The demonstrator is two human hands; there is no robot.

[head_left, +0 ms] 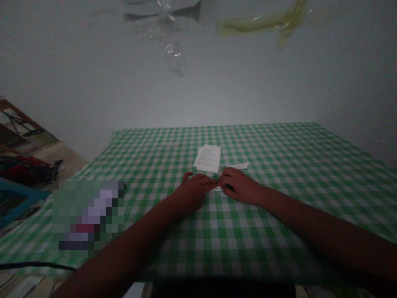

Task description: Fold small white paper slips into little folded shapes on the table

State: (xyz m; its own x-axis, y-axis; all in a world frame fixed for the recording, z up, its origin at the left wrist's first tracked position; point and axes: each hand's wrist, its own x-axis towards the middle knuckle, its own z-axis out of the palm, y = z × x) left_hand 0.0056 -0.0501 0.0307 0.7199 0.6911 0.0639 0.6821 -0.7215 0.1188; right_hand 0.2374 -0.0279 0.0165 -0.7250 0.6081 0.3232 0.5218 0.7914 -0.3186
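1. Paper slip (217, 188), white and narrow, lies on the surface directly under the point where the two hands meet. Only a sliver shows. Its visible edge runs roughly side to side across the person's front, but its full length and long axis are hidden.
2. Left hand (194, 191) rests palm down, fingers stretched toward the slip and thumb lifted. This grip looks open, with the fingertips at or touching the slip's left end.
3. Right hand (239, 186) comes in from the other side, fingers curled down over the slip. Whether this grip has hold of it cannot be told in the dim light. Neither hand is clearly nearer; the fingertips of both almost touch above it.
4. Stack of printed white sheets (207, 159) lies just beyond the hands, tilted slightly, its near corner close to the right hand's fingers.
5. Small white card (238, 165) lies just past the right hand.
6. Green-and-white gingham tablecloth (279, 145) covers the surface. On its left is a pixelated, unreadable block (88, 217).
7. Black cable (37, 265) crosses the near left corner. Clear plastic (169, 29) shows high on the pale wall (198, 82).
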